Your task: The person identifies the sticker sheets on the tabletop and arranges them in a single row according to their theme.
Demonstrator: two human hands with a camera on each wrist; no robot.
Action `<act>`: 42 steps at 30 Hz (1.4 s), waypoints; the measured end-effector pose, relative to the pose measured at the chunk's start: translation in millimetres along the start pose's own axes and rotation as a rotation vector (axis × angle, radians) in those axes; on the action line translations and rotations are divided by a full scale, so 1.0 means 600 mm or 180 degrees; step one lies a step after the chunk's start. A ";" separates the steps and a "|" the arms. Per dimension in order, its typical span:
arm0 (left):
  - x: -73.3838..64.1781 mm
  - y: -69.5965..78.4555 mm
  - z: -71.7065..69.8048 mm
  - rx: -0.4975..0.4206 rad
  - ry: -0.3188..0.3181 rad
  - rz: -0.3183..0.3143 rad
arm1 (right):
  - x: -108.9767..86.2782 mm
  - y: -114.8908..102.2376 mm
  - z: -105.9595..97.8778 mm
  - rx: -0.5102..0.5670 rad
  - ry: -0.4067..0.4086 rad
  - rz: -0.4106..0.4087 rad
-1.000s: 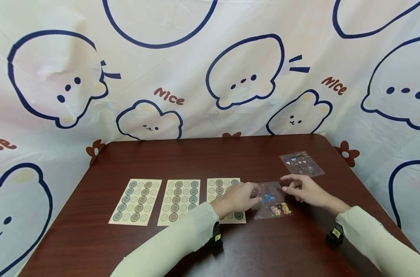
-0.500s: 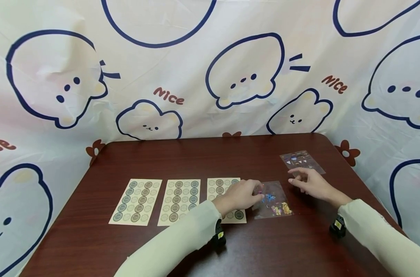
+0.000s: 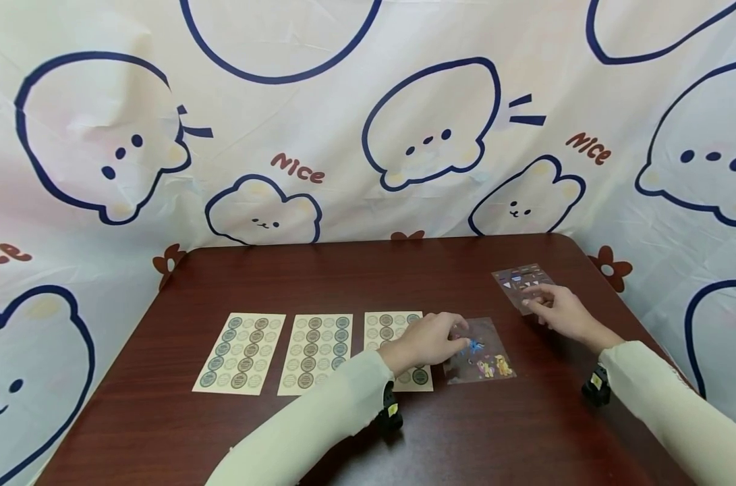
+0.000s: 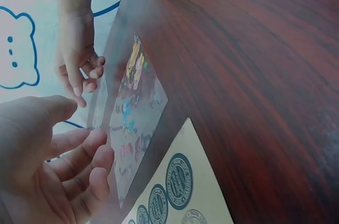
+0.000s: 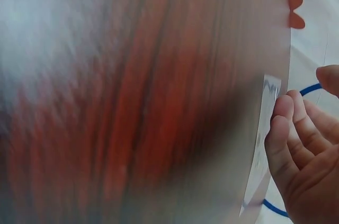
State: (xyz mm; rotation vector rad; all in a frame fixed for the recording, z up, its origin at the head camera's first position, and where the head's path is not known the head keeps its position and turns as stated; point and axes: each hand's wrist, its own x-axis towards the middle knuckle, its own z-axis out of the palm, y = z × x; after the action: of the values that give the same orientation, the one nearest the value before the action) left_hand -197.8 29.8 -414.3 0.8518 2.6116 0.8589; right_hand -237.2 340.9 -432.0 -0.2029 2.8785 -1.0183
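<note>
My left hand (image 3: 430,339) hovers with loosely bent fingers over the right-hand cream sticker sheet (image 3: 376,332) and the left edge of a clear sticker sheet (image 3: 488,351) with colourful pony figures. The left wrist view shows nothing between its thumb and fingers. Farther right, my right hand (image 3: 562,312) overlaps the lower right part of a second clear sheet (image 3: 513,278), which carries small flag-like and dark prints. In the right wrist view its fingertips (image 5: 279,123) are beside that sheet (image 5: 258,152), thumb held apart, gripping nothing.
Two more cream sheets with round seal stickers, a left one (image 3: 239,354) and a middle one (image 3: 315,354), lie in a row on the dark red-brown table (image 3: 319,277). A cartoon-printed cloth (image 3: 343,121) hangs behind the table and along its sides.
My right hand has moved away from the pony sheet, right and farther back, to the second clear sheet. My left hand has shifted slightly right. The sheets stay in place.
</note>
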 end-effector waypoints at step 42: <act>0.013 -0.019 -0.009 -0.0592 0.0009 -0.0060 | 0.043 0.021 -0.004 -0.0839 0.0007 0.0075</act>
State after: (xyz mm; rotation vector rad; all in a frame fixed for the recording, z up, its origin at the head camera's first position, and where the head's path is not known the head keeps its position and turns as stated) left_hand -211.4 24.7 -417.5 0.7745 2.4894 1.0780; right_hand -264.5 348.2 -439.2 -0.1834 3.0012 -0.6326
